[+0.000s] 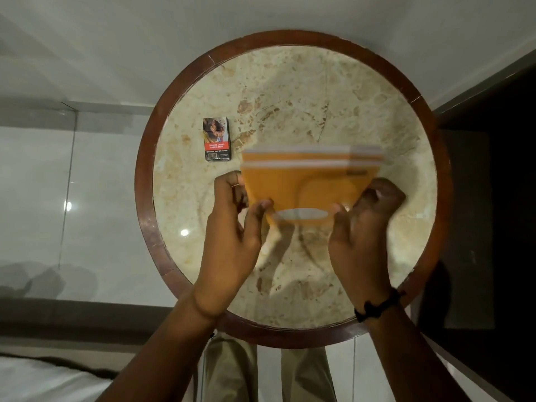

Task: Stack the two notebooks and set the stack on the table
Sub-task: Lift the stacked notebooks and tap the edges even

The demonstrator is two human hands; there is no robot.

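Head view shows us a cigarette pack [217,139] near the round table's [145,198] left edge. Our left hand [232,224] and right hand [362,227], fingers curled, pinch the blurred orange notebooks [307,181] together above the table's centre.

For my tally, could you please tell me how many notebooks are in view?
2: both orange notebooks are held together as one blurred stack between the left hand and right hand, above the table.

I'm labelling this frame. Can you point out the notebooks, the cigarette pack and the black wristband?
notebooks [304,181]: head view, on the orange cover facing the camera.
cigarette pack [217,139]: head view, middle of its printed face.
wristband [377,307]: head view, on the band at the right wrist.
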